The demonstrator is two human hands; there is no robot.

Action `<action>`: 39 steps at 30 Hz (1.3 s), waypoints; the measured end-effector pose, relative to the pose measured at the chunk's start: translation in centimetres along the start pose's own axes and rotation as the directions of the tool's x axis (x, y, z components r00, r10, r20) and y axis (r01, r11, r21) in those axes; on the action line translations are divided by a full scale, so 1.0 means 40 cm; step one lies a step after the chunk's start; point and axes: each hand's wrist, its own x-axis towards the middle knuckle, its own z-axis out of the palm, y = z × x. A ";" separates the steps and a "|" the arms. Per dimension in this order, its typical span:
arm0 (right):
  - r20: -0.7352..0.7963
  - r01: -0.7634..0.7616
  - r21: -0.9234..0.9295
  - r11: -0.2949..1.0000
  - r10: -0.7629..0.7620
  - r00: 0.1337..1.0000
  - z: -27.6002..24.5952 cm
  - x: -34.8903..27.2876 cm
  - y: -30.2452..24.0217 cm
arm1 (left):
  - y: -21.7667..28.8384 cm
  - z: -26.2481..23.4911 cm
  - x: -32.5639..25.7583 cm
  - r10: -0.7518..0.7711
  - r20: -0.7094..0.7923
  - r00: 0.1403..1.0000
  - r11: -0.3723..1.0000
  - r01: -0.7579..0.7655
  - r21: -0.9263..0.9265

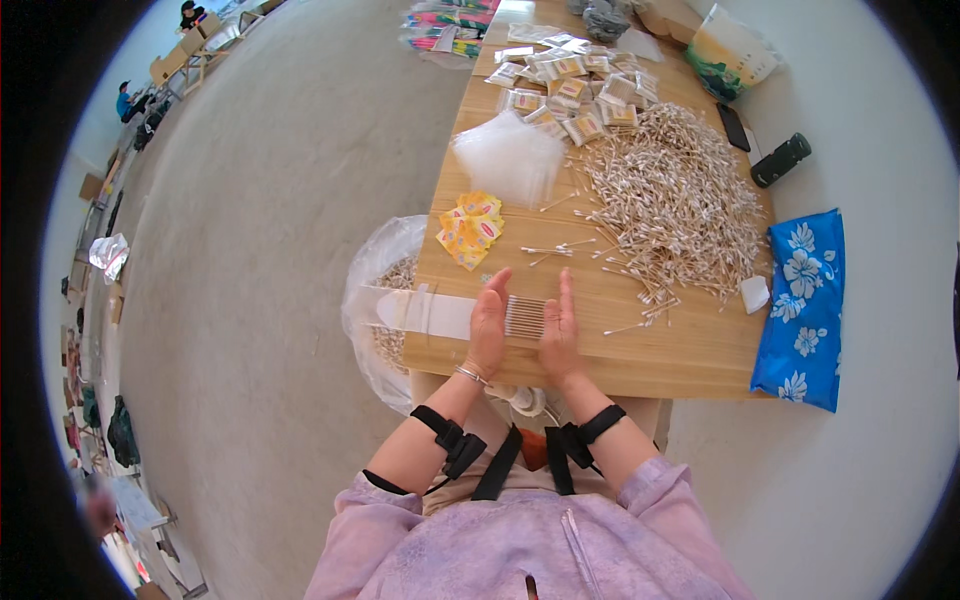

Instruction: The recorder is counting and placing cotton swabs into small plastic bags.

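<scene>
A neat row of cotton swabs (pixel 524 318) lies on the wooden table between my hands. My left hand (pixel 487 328) stands on edge at the row's left end, fingers stretched out. At the right end my right hand (pixel 559 337) faces it, also with straight fingers. Both palms are at or very near the swab tips; whether they press on them I cannot tell. A white flat strip (pixel 440 313) extends left from my left hand across the table edge. Several loose swabs (pixel 560 250) lie just beyond my fingers.
A big heap of cotton swabs (pixel 675 195) covers the table's right side. Farther back are yellow cards (pixel 470 230), clear bags (pixel 510 155) and filled packets (pixel 570 85). A blue flowered pouch (pixel 803 310), dark bottle (pixel 781 160) and phone (pixel 733 127) line the right edge. A plastic sack (pixel 365 290) stands left.
</scene>
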 end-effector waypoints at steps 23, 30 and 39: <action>0.523 0.453 -0.725 0.519 -0.014 0.852 -0.028 -0.057 -0.037 | 0.003 -0.034 0.002 -0.003 0.096 0.995 0.999 -0.002 0.051; 0.515 0.478 -0.776 0.412 -0.023 0.857 -0.042 -0.056 -0.032 | 0.116 -0.031 -0.151 0.047 0.418 0.907 0.150 -0.420 0.895; 0.560 0.486 -0.742 0.461 0.028 0.828 -0.035 -0.058 -0.031 | 0.120 -0.030 -0.169 -0.118 0.426 0.897 0.002 -0.429 0.904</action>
